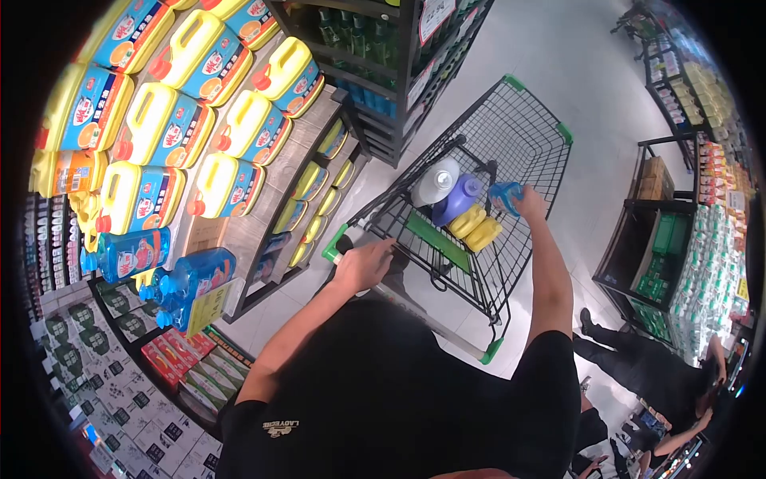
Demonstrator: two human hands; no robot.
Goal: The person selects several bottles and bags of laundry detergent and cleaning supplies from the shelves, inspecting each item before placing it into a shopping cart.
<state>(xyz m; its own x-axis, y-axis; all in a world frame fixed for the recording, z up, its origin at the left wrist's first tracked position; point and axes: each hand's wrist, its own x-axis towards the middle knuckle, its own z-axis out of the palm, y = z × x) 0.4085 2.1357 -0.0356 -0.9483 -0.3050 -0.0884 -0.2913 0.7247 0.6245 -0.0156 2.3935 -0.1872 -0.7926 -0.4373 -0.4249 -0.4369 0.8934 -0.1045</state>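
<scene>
My right hand is closed around a blue bottle above the right side of the shopping cart. Close by, my left hand is at the cart's handle end, fingers loosely stretched and holding nothing I can see. Inside the cart are a whitish bottle, a purple bottle and yellow bottles or packs, grouped near a green panel. The labels of these goods cannot be read.
Yellow jugs with red caps stand on a display at left, with blue bottles at its near corner. A dark shelf unit rises beyond. Stocked racks line the right, where another person stands.
</scene>
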